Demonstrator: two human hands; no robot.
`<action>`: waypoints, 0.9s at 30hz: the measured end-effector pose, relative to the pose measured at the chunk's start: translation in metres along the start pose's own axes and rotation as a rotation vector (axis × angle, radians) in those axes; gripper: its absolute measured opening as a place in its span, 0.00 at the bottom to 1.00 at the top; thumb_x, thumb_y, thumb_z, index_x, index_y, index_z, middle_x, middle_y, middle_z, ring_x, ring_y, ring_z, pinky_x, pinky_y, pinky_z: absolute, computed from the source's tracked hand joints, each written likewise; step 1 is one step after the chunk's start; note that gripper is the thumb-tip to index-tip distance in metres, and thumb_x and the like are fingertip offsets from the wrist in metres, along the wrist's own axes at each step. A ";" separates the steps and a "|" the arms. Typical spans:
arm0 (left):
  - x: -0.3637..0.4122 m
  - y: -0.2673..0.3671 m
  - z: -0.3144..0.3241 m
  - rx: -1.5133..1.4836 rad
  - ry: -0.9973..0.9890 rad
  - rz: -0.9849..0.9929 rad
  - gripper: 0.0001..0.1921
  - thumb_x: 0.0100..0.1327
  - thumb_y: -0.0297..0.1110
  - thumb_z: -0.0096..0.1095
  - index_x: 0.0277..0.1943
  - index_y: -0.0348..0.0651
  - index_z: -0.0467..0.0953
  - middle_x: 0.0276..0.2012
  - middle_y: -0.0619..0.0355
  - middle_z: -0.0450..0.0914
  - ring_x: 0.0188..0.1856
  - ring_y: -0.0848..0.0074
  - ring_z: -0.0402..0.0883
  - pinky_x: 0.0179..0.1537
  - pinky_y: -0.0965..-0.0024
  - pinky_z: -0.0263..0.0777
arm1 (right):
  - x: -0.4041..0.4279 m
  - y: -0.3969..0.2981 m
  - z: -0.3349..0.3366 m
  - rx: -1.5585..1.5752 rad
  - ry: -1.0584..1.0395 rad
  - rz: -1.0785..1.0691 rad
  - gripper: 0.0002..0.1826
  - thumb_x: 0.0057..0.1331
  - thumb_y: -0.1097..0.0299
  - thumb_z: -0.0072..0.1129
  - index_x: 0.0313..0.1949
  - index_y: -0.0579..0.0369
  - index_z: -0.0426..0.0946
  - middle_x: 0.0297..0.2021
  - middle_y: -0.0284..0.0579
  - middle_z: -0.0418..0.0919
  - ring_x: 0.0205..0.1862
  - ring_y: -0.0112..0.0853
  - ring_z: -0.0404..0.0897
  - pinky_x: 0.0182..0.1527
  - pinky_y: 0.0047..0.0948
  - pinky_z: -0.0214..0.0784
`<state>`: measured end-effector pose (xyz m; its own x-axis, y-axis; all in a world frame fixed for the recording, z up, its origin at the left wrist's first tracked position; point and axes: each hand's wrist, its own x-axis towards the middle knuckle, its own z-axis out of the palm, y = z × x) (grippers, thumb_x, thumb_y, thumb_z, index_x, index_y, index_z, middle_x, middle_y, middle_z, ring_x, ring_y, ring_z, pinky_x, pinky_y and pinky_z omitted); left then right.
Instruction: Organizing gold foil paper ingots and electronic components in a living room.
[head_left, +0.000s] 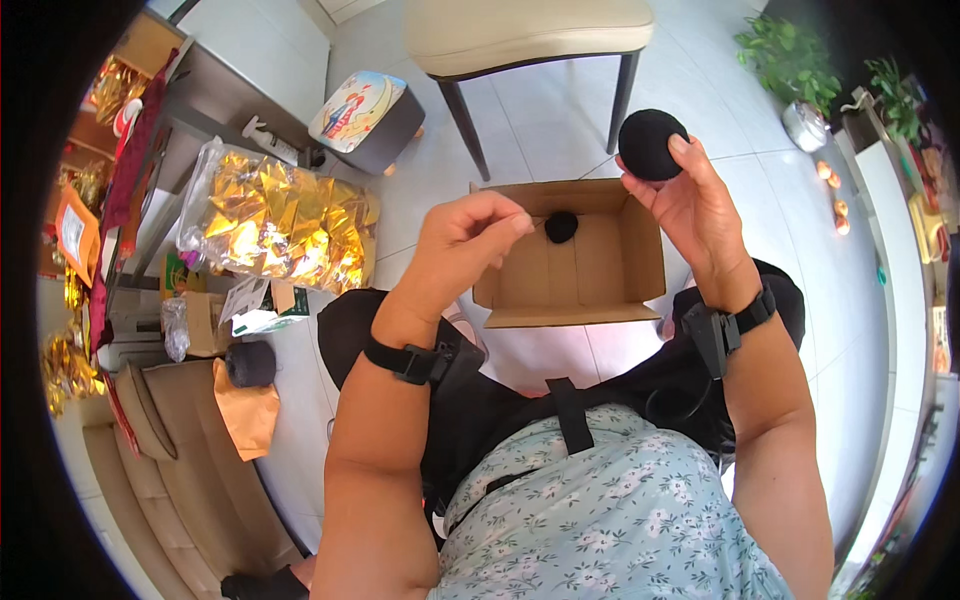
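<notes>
Raised at the right, my right hand (694, 187) grips a round black ball (651, 145), perhaps wound yarn, between thumb and fingers. My left hand (476, 232) hovers over the left side of an open cardboard box (641, 247), thumb and forefinger pinched together. What looks like a very thin thread shows faintly at those fingertips; its course is too fine to follow. Inside the box, towards its far wall, lies a smaller black ball (561, 226). Between my knees the box rests on the floor, its near flap folded outward. Both wrists wear black straps with small devices.
Beyond the box stands a cream-seated chair (529, 34). To the left are a small stool (367, 120) with a printed top and a clear bag of gold foil pieces (285, 217). A brown sofa (187, 420) is at lower left, potted plants (795, 71) at upper right.
</notes>
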<state>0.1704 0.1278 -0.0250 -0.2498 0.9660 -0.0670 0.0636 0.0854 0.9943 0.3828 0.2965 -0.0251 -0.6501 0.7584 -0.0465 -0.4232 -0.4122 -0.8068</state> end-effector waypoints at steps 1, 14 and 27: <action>-0.002 0.003 -0.001 0.001 -0.014 -0.001 0.07 0.65 0.31 0.63 0.38 0.36 0.80 0.27 0.64 0.77 0.27 0.86 0.71 0.30 0.82 0.66 | 0.000 -0.002 -0.002 -0.030 0.074 -0.003 0.28 0.62 0.58 0.65 0.55 0.55 0.63 0.52 0.49 0.73 0.52 0.36 0.76 0.54 0.39 0.72; -0.002 0.004 0.006 -0.272 -0.003 0.040 0.05 0.64 0.28 0.64 0.39 0.36 0.81 0.30 0.63 0.80 0.25 0.87 0.70 0.28 0.81 0.64 | -0.031 0.037 0.014 -1.049 -0.386 -0.123 0.31 0.49 0.67 0.70 0.55 0.54 0.73 0.45 0.50 0.74 0.49 0.39 0.75 0.52 0.30 0.69; 0.013 -0.023 0.025 -0.054 -0.016 -0.058 0.06 0.69 0.29 0.57 0.44 0.38 0.79 0.25 0.70 0.74 0.24 0.90 0.68 0.24 0.83 0.58 | -0.029 0.027 0.024 -0.087 -0.294 0.304 0.25 0.60 0.75 0.64 0.54 0.56 0.64 0.46 0.46 0.78 0.48 0.29 0.77 0.51 0.28 0.71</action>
<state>0.1900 0.1447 -0.0507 -0.2358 0.9637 -0.1256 -0.0025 0.1287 0.9917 0.3749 0.2515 -0.0317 -0.8945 0.4278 -0.1296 -0.1386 -0.5411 -0.8295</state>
